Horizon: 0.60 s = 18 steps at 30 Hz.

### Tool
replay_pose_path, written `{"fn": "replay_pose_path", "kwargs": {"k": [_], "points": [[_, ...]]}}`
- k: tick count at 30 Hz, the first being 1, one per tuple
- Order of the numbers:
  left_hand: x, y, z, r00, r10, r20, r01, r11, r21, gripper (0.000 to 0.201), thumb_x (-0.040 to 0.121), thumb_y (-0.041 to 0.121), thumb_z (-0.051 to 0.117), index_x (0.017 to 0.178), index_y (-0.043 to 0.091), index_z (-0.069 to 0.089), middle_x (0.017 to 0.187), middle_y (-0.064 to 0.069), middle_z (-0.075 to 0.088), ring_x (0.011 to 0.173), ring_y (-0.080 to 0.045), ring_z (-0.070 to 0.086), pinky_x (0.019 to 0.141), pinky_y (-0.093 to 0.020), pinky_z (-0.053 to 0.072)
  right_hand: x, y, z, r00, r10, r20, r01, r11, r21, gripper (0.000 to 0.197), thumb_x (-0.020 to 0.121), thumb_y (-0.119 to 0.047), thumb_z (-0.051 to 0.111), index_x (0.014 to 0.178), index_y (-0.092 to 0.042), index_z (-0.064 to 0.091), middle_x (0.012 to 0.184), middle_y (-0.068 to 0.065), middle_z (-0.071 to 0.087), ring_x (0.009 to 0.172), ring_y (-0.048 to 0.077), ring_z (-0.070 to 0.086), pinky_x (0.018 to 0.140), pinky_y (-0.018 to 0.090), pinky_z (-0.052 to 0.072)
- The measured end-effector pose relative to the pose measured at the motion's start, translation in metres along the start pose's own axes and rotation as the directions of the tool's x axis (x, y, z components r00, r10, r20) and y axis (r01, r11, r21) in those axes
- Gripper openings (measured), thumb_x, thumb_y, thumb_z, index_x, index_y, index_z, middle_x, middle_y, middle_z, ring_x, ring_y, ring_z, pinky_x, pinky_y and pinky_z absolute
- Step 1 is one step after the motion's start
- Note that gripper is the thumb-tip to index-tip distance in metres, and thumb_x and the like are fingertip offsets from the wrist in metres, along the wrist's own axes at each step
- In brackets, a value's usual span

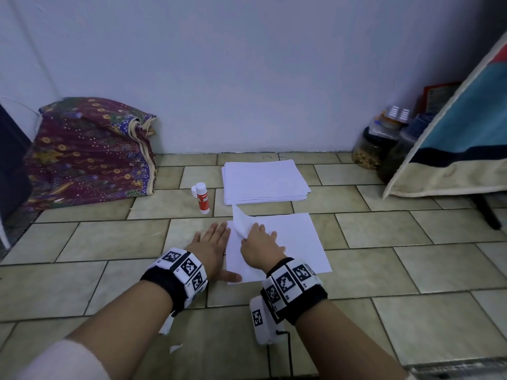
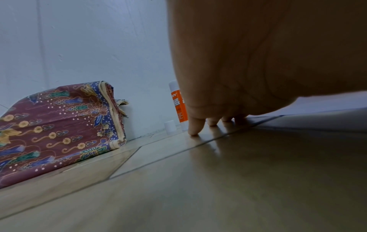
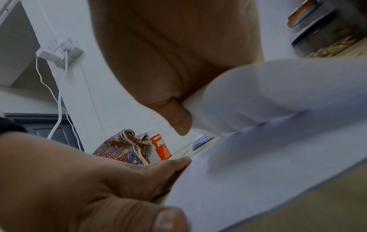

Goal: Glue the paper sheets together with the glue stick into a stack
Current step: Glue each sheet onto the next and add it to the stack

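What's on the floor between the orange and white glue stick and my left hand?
Only bare tile floor; the head view shows nothing between the orange and white glue stick and the left hand.

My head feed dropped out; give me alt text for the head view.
Right hand lifts a corner of the top sheet on the floor while the left hand lies flat beside it. Beyond stand the glue stick, uncapped, and a paper pile.
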State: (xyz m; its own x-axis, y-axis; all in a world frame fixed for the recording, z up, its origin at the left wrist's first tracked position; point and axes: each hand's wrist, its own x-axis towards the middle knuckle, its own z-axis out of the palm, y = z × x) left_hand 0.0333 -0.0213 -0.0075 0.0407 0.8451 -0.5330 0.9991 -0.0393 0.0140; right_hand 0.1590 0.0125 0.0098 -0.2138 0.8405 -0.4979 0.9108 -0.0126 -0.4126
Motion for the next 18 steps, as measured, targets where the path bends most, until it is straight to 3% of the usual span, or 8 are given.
{"fn": "replay_pose_path", "kwargs": {"k": [18], "points": [[0.0, -0.0007, -0.0003, 1.0, 0.012, -0.003, -0.012, 1.0, -0.008, 0.117, 0.081, 0.072, 0.05, 0.15, 0.008, -0.019, 0.157, -0.005, -0.026, 0.146, -0.02, -0.021, 0.12, -0.048, -0.002, -0.0001, 0.0077, 0.0006, 0.998, -0.03, 0.052, 0.032, 0.999, -0.031, 0.06, 0.102, -0.027, 0.029, 0.152, -0.009, 0.001, 0.161, 0.003, 0.001, 0.146, 0.036, -0.006, 0.114, 0.059, 0.01]]}}
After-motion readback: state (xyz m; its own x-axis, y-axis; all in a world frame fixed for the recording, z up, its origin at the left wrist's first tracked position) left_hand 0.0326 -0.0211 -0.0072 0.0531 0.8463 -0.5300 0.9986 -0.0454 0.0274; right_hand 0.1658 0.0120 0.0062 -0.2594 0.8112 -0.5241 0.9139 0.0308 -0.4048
